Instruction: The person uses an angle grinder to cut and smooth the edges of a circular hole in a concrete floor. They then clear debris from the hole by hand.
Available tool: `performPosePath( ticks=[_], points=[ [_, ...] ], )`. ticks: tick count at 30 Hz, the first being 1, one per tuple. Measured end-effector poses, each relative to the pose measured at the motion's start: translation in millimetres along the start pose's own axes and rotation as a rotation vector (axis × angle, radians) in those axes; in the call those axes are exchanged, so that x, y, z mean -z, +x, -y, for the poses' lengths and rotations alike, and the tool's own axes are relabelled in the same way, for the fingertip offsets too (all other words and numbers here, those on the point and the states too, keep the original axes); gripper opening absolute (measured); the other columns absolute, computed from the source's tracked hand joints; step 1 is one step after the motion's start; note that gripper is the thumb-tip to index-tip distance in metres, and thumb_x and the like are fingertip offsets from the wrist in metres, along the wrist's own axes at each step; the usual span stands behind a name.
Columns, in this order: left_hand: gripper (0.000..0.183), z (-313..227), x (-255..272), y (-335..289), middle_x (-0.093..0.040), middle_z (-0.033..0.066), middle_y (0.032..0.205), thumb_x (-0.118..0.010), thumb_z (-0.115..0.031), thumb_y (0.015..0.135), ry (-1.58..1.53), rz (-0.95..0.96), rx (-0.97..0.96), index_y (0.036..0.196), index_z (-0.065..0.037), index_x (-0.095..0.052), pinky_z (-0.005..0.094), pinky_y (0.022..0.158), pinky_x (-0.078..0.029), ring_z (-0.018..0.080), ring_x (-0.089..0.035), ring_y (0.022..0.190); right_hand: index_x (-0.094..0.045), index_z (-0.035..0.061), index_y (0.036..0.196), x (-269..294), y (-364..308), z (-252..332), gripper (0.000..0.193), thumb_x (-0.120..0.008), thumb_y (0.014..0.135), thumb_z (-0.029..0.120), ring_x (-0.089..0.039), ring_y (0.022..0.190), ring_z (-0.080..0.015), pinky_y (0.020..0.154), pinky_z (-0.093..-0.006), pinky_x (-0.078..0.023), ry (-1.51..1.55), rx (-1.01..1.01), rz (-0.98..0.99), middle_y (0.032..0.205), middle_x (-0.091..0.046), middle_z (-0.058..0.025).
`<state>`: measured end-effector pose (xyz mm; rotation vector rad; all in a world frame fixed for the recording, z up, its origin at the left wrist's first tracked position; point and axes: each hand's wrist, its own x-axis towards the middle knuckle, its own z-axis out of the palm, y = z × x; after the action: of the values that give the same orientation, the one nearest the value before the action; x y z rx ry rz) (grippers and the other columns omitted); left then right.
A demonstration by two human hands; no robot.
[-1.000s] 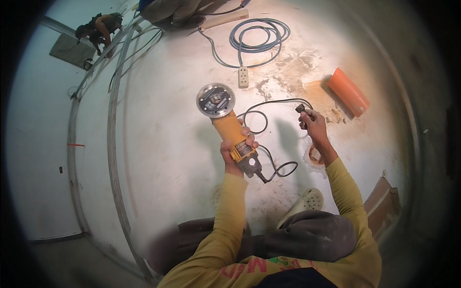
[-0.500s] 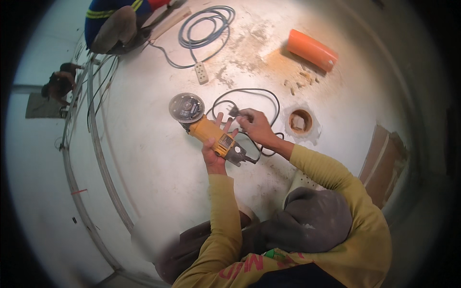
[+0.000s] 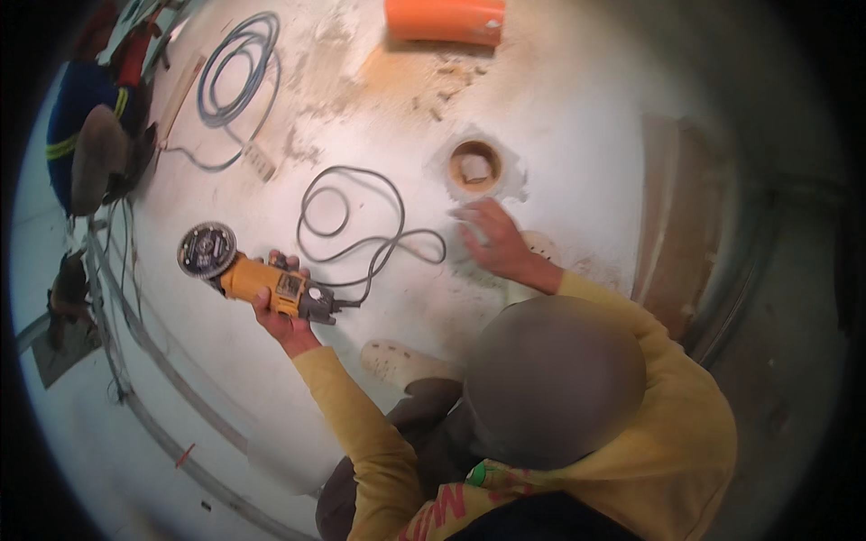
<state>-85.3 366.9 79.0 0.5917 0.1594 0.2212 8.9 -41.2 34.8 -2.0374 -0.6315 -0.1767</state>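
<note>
My left hand is wrapped round the body of a yellow angle grinder. A round cutting disc sits at its far left end. From the grinder's dark rear end, a black power cord runs out and lies in loose loops on the floor. I cannot make out where its plug lies. My right hand is open and holds nothing, fingers stretched to the left. It is just nearer to me than a round hole lined with an orange-brown pipe in the floor.
An orange pipe section lies at the far side beside crumbs of debris. A coiled blue-grey extension cord ends in a socket block. Brown board lies right. Metal rails and two co-workers are at left.
My right hand has let go of the black plug and moved nearer the hole. My left hand has carried the grinder leftward. The view has shifted, moving the floor items.
</note>
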Motion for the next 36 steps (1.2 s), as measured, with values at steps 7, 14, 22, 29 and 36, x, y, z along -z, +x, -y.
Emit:
performPosePath(
  ticks=[7,14,22,29,36],
  points=[
    [0.054,-5.5,-45.7,-14.7,-0.053,0.0190,0.128,-0.080,-0.027,0.077,-0.244,-0.151,-0.106,0.121,0.000,-0.066,0.0488,0.097,-0.051,0.0351,-0.049,0.116,-0.071,0.0006,0.116,4.4,-94.2,-11.2,0.021,-0.068,0.095,0.003,-0.068,0.094,-0.0341,0.084,-0.0422,-0.055,0.071,-0.170,0.183,0.102,-0.069,-0.0172],
    [0.051,-6.5,-110.1,2.7,-0.049,0.0170,0.120,-0.082,-0.025,0.075,-0.439,-0.291,-0.132,0.112,0.003,-0.062,0.0460,0.094,-0.050,0.0317,-0.048,0.111,-0.071,-0.0022,0.117,15.0,-38.7,6.0,0.020,-0.067,0.098,0.003,-0.071,0.092,-0.0310,0.084,-0.0380,-0.056,0.171,-0.209,0.147,0.103,-0.071,-0.0184],
    [0.050,-0.3,-105.3,-4.4,-0.051,0.0183,0.121,-0.082,-0.027,0.075,-0.374,-0.375,-0.123,0.111,0.003,-0.063,0.0469,0.094,-0.050,0.0327,-0.048,0.113,-0.070,-0.0040,0.122,35.1,-23.1,-6.4,0.025,-0.068,0.101,0.007,-0.070,0.091,-0.0218,0.085,-0.0331,-0.056,0.186,-0.254,0.147,0.104,-0.072,-0.0153],
    [0.048,2.4,-112.5,-7.9,-0.056,0.0196,0.122,-0.078,-0.026,0.078,-0.283,-0.290,-0.095,0.116,-0.001,-0.066,0.0505,0.094,-0.052,0.0359,-0.052,0.113,-0.068,0.0002,0.132,36.8,26.3,50.1,0.038,-0.075,0.096,0.011,-0.067,0.093,-0.0158,0.086,-0.0316,-0.056,0.407,-0.329,0.035,0.107,-0.072,-0.0096],
    [0.056,41.1,-134.5,-23.0,-0.061,0.0148,0.127,-0.074,-0.020,0.083,0.114,-0.115,-0.011,0.135,-0.007,-0.057,0.0551,0.103,-0.056,0.0361,-0.060,0.121,-0.059,-0.0056,0.140,8.1,75.0,140.6,0.090,-0.086,0.081,0.057,-0.066,0.117,-0.0347,0.105,-0.0429,-0.049,0.422,-0.176,0.515,0.129,-0.065,-0.0225]
  ],
)
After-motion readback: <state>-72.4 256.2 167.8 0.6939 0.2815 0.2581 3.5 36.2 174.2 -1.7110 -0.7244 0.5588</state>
